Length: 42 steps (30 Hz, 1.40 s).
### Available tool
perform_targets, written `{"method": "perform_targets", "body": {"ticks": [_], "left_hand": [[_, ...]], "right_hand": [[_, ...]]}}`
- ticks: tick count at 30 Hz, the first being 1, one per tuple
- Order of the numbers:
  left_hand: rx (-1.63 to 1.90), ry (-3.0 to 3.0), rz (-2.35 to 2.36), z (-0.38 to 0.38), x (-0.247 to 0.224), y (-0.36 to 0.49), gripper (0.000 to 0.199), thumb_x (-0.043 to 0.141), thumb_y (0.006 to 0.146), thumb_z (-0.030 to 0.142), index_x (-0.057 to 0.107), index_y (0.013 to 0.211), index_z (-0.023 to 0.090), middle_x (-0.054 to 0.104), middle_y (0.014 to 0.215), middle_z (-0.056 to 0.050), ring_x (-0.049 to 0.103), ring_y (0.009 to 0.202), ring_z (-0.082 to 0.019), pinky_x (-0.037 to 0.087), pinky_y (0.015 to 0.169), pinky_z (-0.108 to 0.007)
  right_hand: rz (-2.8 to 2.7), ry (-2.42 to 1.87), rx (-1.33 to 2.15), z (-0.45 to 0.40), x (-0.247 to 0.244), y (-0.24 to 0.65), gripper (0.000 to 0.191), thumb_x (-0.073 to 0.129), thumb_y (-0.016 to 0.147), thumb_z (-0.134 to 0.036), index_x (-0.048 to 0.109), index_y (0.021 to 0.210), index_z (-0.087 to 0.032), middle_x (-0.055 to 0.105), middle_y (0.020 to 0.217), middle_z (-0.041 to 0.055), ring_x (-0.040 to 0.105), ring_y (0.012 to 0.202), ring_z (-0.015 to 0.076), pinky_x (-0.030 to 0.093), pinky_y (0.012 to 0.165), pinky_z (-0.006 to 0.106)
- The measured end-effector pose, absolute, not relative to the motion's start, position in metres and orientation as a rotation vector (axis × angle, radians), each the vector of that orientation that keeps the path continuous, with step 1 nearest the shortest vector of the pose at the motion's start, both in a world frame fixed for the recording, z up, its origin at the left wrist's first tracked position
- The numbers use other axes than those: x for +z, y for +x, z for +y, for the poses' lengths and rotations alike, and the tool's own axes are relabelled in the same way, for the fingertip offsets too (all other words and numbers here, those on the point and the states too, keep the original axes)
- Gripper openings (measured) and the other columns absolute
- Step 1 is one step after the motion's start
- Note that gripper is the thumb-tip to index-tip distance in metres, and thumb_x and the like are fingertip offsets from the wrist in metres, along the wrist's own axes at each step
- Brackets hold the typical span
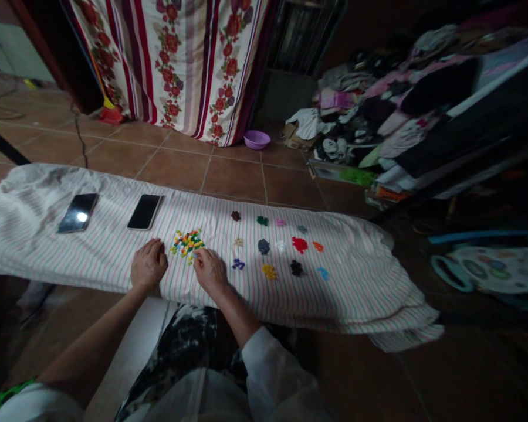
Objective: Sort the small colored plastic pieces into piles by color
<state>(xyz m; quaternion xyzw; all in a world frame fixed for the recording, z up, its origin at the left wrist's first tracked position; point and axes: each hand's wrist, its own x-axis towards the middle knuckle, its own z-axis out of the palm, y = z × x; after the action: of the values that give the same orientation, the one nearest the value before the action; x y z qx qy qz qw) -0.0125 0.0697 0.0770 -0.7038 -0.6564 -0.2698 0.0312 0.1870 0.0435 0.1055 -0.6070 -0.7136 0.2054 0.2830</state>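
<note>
Head view: both hands curled, flanking mixed beads near cloth front edge, right fingertips pinching one.

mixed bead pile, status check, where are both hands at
Left hand curled, resting on striped cloth left of mixed bead pile. Right hand fingers at pile's lower right edge. Sorted colour piles lie right, nothing blocking.
</note>
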Motion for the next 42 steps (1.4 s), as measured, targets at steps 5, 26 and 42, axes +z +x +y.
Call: {"method": "perform_targets", "body": {"ticks": [5,26,42], "left_hand": [[-0.828,-2.172,-2.010,0.069,0.077,-0.014,0.030,0.042,0.086,0.024,0.064,0.106,0.016,0.067,0.121,-0.015,0.061,0.115,-0.028,0.047,0.099,-0.045],[-0.868,-2.214,-1.977,0.069,0.081,-0.014,0.027,0.044,0.080,0.030,0.061,0.099,0.021,0.068,0.114,-0.011,0.062,0.114,-0.028,0.048,0.101,-0.048],[-0.881,-2.242,-2.045,0.066,0.095,-0.007,0.026,0.042,0.076,0.038,0.058,0.094,0.027,0.068,0.111,-0.009,0.061,0.115,-0.033,0.047,0.103,-0.054]], "right_hand": [[-1.925,-1.652,0.494,0.037,0.103,0.198,0.029,0.050,0.091,-0.016,0.068,0.111,-0.028,0.070,0.106,0.0012,0.061,0.103,0.0153,0.047,0.089,0.026],[-1.216,-1.753,0.098,-0.009,0.088,0.386,0.026,0.044,0.087,-0.026,0.065,0.100,-0.018,0.068,0.095,0.0108,0.063,0.085,0.0203,0.053,0.078,0.034],[-1.106,-2.071,-0.162,-0.045,0.052,0.496,0.019,0.042,0.086,-0.029,0.058,0.091,-0.020,0.066,0.090,0.0109,0.060,0.084,0.0230,0.048,0.080,0.036]]}}
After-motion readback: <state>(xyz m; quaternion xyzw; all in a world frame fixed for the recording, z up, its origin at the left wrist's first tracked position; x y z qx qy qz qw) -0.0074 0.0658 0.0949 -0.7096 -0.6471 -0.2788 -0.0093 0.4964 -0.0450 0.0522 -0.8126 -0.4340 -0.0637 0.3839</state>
